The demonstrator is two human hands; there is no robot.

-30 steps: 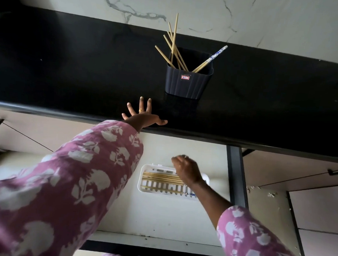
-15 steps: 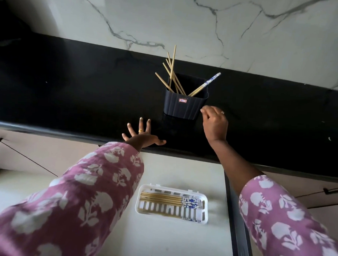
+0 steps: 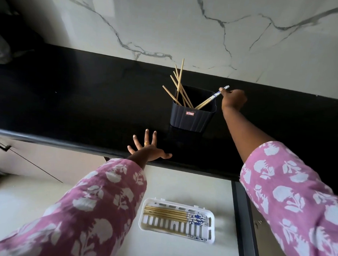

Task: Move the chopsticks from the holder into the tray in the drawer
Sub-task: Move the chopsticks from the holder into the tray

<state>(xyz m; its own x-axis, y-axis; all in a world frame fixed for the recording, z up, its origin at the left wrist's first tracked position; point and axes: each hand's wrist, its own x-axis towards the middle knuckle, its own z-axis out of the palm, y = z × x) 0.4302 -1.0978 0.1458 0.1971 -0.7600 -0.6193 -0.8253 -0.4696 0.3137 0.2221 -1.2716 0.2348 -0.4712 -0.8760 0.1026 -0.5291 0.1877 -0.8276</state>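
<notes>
Above the right rim of the holder (image 3: 191, 118), the right hand (image 3: 234, 98) now pinches the blue-patterned chopstick (image 3: 214, 96) by its top end. Half a second ago it hovered at the holder's front corner with nothing in it, and a second ago it was down at the tray (image 3: 212, 226). So one delivery looks finished and the next pick is only starting: the stick still leans in the holder, its lower end inside. Whether one stick or a close pair is caught, I cannot tell.

The left hand (image 3: 146, 150) has not shifted; it lies spread, palm down, on the front edge of the black tabletop (image 3: 78, 104). Several plain chopsticks (image 3: 178, 83) stand fanned at the holder's left side, so plenty remains to move.

Below, in the open drawer (image 3: 181, 186), the white tray already carries a row of laid sticks (image 3: 166, 214), patterned ends to the right. The tabletop's front edge juts between holder and tray and must be cleared on the way down. A dark upright panel (image 3: 241, 218) borders the drawer on the right.
</notes>
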